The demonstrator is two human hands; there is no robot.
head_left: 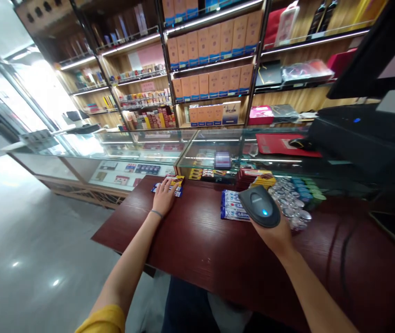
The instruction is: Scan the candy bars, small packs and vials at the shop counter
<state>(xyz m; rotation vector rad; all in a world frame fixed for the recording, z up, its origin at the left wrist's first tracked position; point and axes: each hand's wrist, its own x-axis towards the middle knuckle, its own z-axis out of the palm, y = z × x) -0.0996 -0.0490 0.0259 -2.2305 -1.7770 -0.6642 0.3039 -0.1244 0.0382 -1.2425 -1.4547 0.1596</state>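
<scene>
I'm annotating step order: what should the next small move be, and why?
Probably bring the left hand back to the blue-and-white packets and take one. Its fingers now lie over yellow and blue packets near the table's far edge, while the right hand already holds the scanner, which overlaps the blue-and-white packets in view.

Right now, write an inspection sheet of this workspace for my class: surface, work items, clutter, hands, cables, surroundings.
Surface: dark reddish table, glossy.
Work items: scanner, blue light lit; blue-white packets partly behind it; yellow and blue packets under the left hand.
Clutter: round wrapped items, green cylinders.
Hands: right hand holds the scanner; left hand touches its packets, grip unclear.
Cables: dark curved line at right, possibly a cable.
Surroundings: glass display case, stocked shelves.
</scene>
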